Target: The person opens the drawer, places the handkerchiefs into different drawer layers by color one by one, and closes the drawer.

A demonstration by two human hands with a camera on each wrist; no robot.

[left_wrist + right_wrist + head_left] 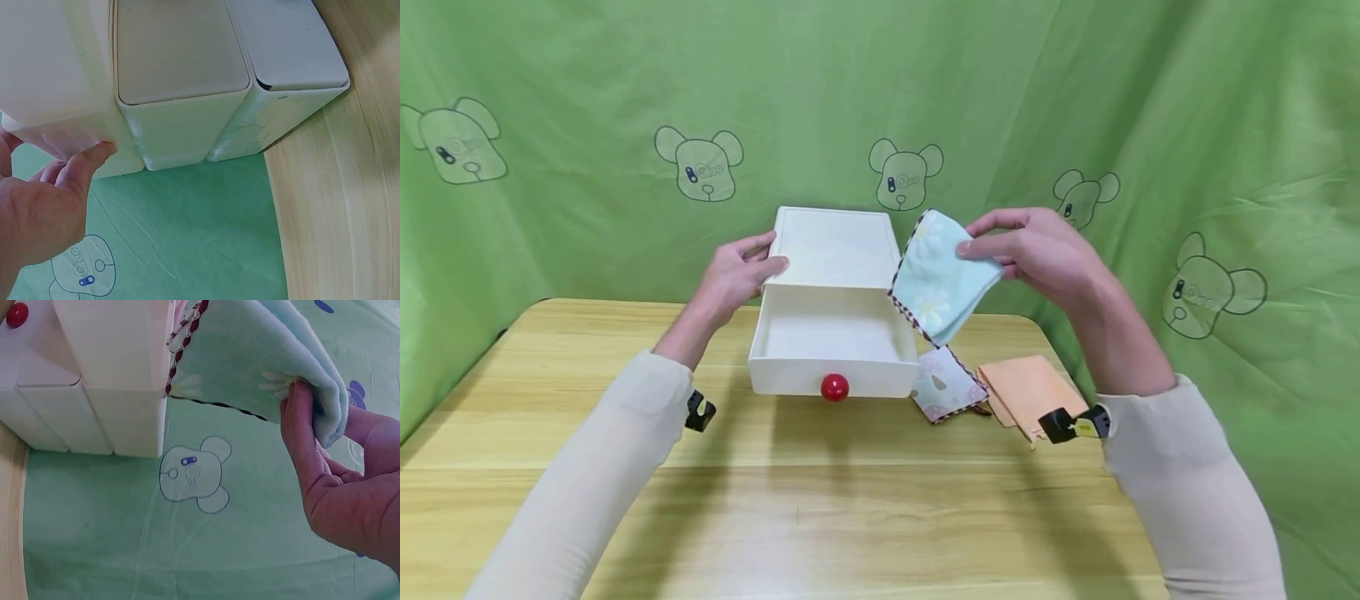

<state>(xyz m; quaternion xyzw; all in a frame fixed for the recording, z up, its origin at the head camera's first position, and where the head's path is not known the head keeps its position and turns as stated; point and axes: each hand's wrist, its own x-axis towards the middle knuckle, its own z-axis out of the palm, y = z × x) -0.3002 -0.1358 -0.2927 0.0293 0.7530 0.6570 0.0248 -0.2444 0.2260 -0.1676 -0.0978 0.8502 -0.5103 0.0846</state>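
Observation:
A white plastic drawer unit (pixel 838 246) stands towards the back of the table, its top drawer (pixel 831 375) pulled out, with a red round knob (pixel 835 387) on the front. My left hand (pixel 735 271) grips the unit's upper left edge; in the left wrist view the left hand (pixel 47 206) lies against the top section near its rear. To the right of the drawer, my right hand (pixel 1037 254) pinches a folded light blue handkerchief (pixel 936 271) by its edge, in the air. White flowers and a dark-and-white braided border show on this cloth (pixel 250 369).
A pale patterned handkerchief (pixel 943 387) lies on the wooden table (pixel 820 508) right of the drawer. Beside it is a folded orange cloth (pixel 1030 387). A green curtain (pixel 820 83) with bear faces hangs behind and at both sides.

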